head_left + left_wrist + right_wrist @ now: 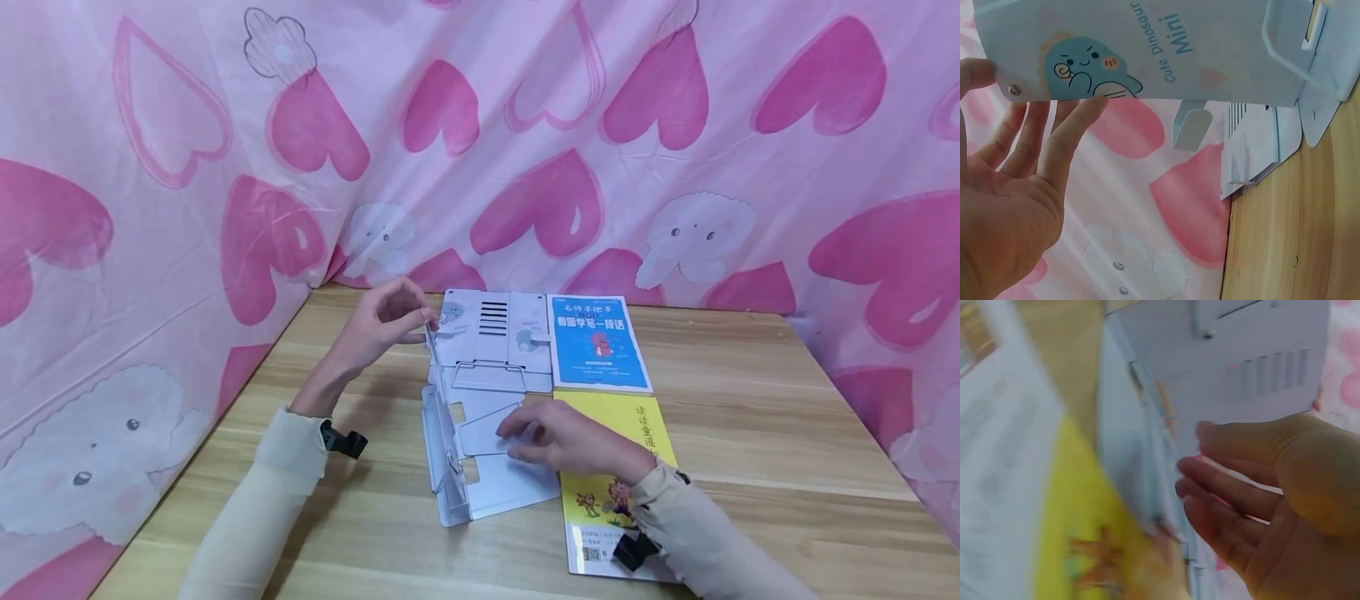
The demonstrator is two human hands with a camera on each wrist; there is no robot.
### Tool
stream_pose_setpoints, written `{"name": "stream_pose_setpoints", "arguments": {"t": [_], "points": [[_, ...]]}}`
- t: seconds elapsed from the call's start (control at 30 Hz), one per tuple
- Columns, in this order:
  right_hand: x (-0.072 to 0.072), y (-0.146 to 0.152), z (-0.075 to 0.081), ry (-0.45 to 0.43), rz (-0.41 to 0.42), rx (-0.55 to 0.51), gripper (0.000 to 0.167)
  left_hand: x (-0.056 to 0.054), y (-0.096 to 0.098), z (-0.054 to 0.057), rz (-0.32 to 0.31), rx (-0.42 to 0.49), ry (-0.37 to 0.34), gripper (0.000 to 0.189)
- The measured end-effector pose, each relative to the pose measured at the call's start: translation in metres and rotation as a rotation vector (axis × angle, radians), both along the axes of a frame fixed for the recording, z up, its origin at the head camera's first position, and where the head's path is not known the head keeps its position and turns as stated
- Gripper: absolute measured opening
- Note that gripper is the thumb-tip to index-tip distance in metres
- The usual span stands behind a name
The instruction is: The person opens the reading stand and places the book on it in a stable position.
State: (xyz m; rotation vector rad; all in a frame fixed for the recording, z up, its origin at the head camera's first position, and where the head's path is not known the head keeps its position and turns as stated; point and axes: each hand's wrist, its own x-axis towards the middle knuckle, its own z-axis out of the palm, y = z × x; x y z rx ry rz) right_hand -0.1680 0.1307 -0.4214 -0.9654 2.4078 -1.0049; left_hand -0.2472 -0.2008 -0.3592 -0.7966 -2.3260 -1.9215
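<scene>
A white metal book stand (510, 487) stands partly unfolded on the table, one panel upright and one flat. My left hand (385, 317) grips the top corner of the upright panel. In the left wrist view this panel (1166, 53) carries a blue dinosaur print, with the left hand's (1016, 187) thumb and fingers at its edge. My right hand (566, 433) is over the flat panel, its fingertips by a tilted support flap (480, 432). The right wrist view has the right hand (1260, 494) with loosely bent fingers close to the flap's edge; contact is unclear.
Behind lies a second white book stand (491, 333), folded flat. To its right is a blue book (600, 342), with a yellow book (600, 492) in front, partly under my right forearm. A pink heart-patterned cloth (525, 192) hangs around the wooden table (780, 417).
</scene>
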Motion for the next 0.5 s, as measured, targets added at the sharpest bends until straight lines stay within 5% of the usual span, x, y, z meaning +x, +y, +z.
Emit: {"name": "stream_pose_setpoints", "arguments": {"t": [0.2,0.5], "points": [[0.003,-0.008,-0.011,-0.001,0.026,0.05,0.032,-0.001,-0.01,0.001,-0.029,0.02,-0.007,0.018],[0.017,-0.025,-0.019,0.146,-0.002,0.126,0.028,0.0,-0.018,-0.001,-0.067,0.008,-0.001,0.014]]}}
